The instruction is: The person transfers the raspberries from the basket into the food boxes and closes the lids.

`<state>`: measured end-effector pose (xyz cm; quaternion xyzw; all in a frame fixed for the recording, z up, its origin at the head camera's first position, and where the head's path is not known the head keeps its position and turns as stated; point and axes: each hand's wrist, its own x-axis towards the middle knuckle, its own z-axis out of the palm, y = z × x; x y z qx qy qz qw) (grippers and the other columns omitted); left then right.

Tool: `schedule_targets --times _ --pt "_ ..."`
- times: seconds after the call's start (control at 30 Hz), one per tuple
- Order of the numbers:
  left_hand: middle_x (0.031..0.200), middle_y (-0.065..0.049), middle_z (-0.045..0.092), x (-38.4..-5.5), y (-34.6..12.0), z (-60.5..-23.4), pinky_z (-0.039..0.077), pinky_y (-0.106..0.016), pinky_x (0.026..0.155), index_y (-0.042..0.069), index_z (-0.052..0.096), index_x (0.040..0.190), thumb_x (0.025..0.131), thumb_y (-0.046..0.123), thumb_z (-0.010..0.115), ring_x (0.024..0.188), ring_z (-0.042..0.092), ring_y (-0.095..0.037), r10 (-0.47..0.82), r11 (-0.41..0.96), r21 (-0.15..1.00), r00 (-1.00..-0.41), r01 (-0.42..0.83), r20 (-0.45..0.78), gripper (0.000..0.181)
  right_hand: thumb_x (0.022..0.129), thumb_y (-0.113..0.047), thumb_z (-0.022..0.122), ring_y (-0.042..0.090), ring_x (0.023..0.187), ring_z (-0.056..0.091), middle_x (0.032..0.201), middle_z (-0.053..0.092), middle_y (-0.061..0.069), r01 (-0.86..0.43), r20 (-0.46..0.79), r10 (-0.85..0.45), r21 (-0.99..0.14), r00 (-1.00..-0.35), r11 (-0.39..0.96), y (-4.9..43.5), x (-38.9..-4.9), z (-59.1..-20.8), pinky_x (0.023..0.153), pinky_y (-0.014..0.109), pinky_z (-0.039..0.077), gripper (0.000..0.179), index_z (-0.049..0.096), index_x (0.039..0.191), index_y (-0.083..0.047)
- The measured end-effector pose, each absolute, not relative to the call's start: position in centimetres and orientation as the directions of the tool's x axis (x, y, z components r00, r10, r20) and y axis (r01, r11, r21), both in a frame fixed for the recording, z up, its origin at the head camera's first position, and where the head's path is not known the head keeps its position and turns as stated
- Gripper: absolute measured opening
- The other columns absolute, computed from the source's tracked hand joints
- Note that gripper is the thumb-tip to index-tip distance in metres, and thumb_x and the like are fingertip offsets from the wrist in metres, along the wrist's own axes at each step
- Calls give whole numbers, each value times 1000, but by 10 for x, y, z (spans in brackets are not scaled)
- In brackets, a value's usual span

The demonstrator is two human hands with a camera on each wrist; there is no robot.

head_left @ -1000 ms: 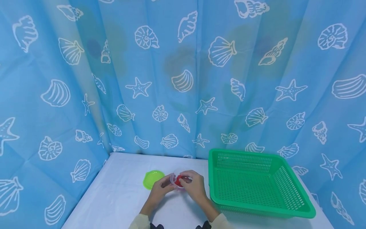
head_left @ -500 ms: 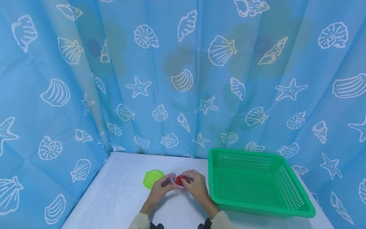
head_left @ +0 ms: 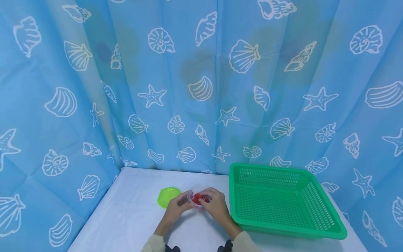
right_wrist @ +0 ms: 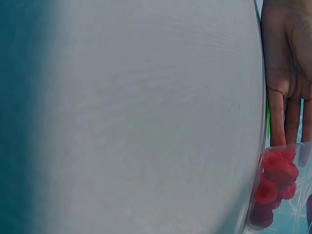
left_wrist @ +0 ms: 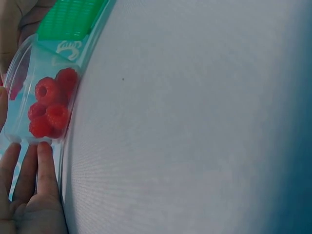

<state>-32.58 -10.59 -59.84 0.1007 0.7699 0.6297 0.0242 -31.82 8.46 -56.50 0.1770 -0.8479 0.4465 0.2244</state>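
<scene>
My left hand [head_left: 177, 207] grips a clear plastic container [head_left: 197, 188] at its left side. In the left wrist view its fingertips [left_wrist: 45, 146] lie against the container wall, with the thumb at the rim. Several red raspberries [left_wrist: 49, 91] are heaped inside. My right hand [head_left: 217, 204] reaches over the right rim, its thumb and curled fingers among the raspberries in the head view. I cannot tell whether it pinches one of them. Part of the right hand shows behind the container in the left wrist view.
A lime-green lid [head_left: 168, 196] lies on the white table [head_left: 126, 203] just left of the container. To the right stands a green perforated basket [head_left: 267, 227], its bottom bare. A blue shell-print curtain [head_left: 176, 105] hangs behind and beside the table.
The right hand has shifted very slightly, and more of the raspberries and the container's far wall show now. The left hand keeps its grip; lid and basket stay put.
</scene>
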Motion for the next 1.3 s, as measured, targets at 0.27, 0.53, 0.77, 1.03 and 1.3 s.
schedule_targets --times 0.27,0.53,0.77,1.03,1.3 --pt "138 0 57 -326 -107 -601 40 -54 104 17 53 141 87 39 73 131 48 -26 188 193 973 -978 124 87 62 77 -13 84 9 90 67 95 69 -8 -510 542 -128 -650 -831 563 84 -319 -565 78 24 56 20 77 95 -12" --pt "138 -2 57 -325 -106 -599 42 -50 104 16 53 141 87 37 73 131 49 -27 179 197 973 -981 117 81 62 78 -15 84 10 91 67 96 69 -6 -480 506 -137 -649 -852 590 84 -317 -561 80 24 56 21 77 97 -12" --pt "138 -3 57 -328 -106 -602 43 -49 103 16 54 140 87 38 73 131 49 -27 178 194 973 -980 127 92 62 79 -15 83 10 93 66 97 69 -6 -463 487 -132 -660 -863 591 84 -316 -560 81 24 55 21 77 98 -12" --pt "139 -4 56 -326 -105 -603 44 -47 103 15 53 141 87 36 74 131 49 -28 177 180 976 -980 123 91 62 82 -15 80 10 99 67 104 66 -8 -425 517 5 -708 -856 564 85 -315 -562 82 29 56 22 74 103 -18" --pt "141 -3 55 -326 -105 -602 44 -44 103 17 53 141 85 37 75 131 48 -27 167 176 978 -982 116 86 64 82 -21 79 22 124 55 130 60 0 -270 447 86 -669 -890 692 88 -319 -562 96 44 49 47 64 126 -19"
